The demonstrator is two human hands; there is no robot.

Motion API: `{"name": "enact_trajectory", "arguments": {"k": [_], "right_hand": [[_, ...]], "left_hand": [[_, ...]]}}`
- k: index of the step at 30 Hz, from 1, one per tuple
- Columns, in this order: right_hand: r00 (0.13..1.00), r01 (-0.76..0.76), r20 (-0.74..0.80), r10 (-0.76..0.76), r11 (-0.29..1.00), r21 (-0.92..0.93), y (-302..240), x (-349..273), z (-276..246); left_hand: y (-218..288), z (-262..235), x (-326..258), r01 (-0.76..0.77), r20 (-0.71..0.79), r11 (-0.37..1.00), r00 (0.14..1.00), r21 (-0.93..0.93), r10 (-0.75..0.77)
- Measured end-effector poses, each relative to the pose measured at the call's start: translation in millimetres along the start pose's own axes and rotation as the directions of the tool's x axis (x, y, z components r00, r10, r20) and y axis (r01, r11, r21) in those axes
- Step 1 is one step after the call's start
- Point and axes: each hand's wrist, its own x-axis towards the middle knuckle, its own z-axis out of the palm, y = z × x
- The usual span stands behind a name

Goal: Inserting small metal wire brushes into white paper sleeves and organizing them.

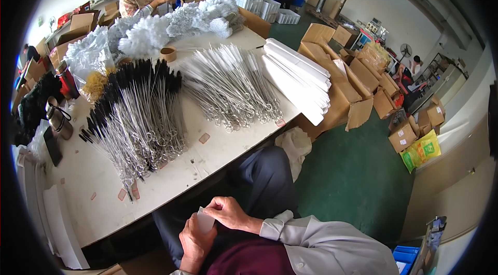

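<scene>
- White slip (206, 221): between our two hands, over our lap, off the near edge of the table (171, 192).
- Left hand (196, 237): curled nearly closed around the slip's lower part, below and left of the right.
- Right hand (228, 214): thumb and forefinger together at the slip's upper edge; the other fingers look loosely bent. Pinch contact is partly hidden from us.
- Key relation: both hands touch the slip, so neither is nearer. Visible part stands up out of our left fist; lower end is hidden, so we can't tell its full long axis.
- Black-bristled brushes (150, 119): up-left of us on the table, wire loops toward us, left hand nearer.
- White-bristled brushes (233, 88): farther up, loops also our way, right hand nearer. We touch neither pile.
</scene>
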Motion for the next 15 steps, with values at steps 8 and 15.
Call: {"name": "enact_trajectory", "arguments": {"k": [8, 15], "right_hand": [[0.997, 0.072, -0.004, -0.072, 0.997, -0.006, -5.4, -5.4, 6.3], [0.958, 0.248, -0.09, -0.272, 0.945, -0.215, -39.8, -3.6, -4.8]], "left_hand": [[5.7, -10.7, -3.7, -0.014, -0.028, 0.999, 0.999, 0.029, 0.015], [11.4, -14.7, 19.7, -0.034, -0.036, 0.996, 0.999, -0.087, 0.031]]}}
